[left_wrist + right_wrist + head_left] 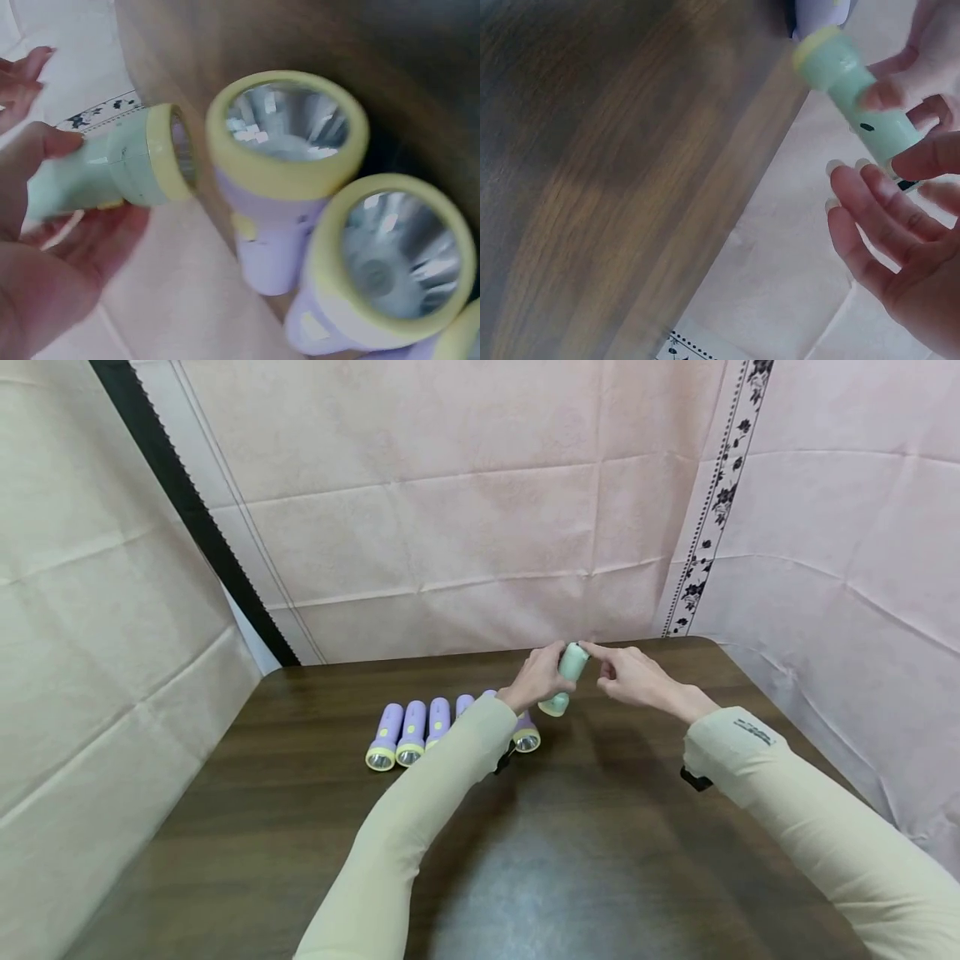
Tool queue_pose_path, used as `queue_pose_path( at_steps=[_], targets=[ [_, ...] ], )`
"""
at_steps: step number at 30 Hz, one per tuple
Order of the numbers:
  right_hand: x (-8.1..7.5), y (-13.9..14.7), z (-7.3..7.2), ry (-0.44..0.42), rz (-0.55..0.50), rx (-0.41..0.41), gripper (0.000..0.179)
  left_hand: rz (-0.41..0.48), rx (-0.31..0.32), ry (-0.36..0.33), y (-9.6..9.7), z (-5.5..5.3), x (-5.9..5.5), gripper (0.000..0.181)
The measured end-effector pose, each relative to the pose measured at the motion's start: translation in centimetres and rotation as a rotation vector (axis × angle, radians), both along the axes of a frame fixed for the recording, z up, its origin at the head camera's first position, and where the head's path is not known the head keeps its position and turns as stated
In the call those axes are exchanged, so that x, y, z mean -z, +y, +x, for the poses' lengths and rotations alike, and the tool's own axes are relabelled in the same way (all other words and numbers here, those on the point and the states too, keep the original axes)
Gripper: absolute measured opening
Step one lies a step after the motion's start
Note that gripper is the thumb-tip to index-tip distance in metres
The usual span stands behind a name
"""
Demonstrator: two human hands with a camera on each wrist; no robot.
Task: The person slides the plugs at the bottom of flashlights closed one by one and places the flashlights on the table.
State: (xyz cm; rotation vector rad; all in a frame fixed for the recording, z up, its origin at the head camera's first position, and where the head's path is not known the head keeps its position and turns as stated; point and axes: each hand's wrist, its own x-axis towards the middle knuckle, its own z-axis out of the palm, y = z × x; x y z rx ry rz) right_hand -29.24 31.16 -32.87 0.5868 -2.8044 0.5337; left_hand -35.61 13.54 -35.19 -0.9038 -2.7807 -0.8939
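Observation:
My left hand (536, 679) grips a pale green flashlight (572, 665) by its barrel, above the far part of the table. Its yellow-rimmed head tilts down toward the table, and its tail end points up. My right hand (636, 675) reaches in from the right with the index finger stretched to the tail end. In the right wrist view its other fingers (877, 210) curve loosely beside the green barrel. Close to the left hand, a purple flashlight (274, 225) with a yellow rim and a shiny reflector lies on the table.
Several more purple flashlights (389, 727) lie side by side in a row, lenses toward me, partly hidden behind the left sleeve (420, 818). The dark wooden table (285, 810) ends just beyond the hands, where a pale cloth (465, 527) hangs.

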Motion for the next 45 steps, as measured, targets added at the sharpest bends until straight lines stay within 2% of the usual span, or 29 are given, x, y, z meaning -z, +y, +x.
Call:
queue_pose_path(
  at_steps=[4,6,12,16,21,29,33,40,42,45],
  targets=[
    [0.1,0.0,0.0,0.009,0.03,0.039,0.074,-0.112,-0.123,-0.015,0.6,0.2,-0.6,0.066],
    [0.2,-0.1,0.0,0.014,0.042,0.05,0.075,-0.164,-0.159,-0.016,0.8,0.2,-0.6,0.068],
    [0.3,-0.9,-0.1,0.012,0.053,0.039,0.072,-0.289,-0.23,0.028,0.8,0.3,0.5,0.057],
    [0.2,-1.3,-0.1,0.017,0.053,0.045,0.07,-0.352,-0.271,0.052,0.7,0.3,1.3,0.055],
    [0.5,-1.3,-0.1,-0.002,0.049,0.049,0.064,-0.427,-0.294,0.042,0.6,0.2,2.2,0.058],
    [1.1,-1.7,0.0,-0.019,0.043,0.04,0.059,-0.467,-0.313,0.026,0.6,-0.1,3.9,0.044],
    [1.2,-2.1,-0.1,-0.02,0.033,0.023,0.057,-0.497,-0.321,0.034,0.5,-0.2,4.3,0.045],
    [1.9,-2.4,-0.6,-0.007,-0.011,0.035,0.054,-0.528,-0.297,0.024,0.5,0.1,4.1,0.056],
    [1.9,-2.5,-0.8,0.006,-0.033,0.036,0.051,-0.504,-0.286,0.032,0.3,0.1,3.7,0.058],
    [1.7,-2.6,-1.2,0.032,-0.076,0.037,0.046,-0.457,-0.271,0.058,-0.7,-0.2,2.5,0.058]
  ],
)
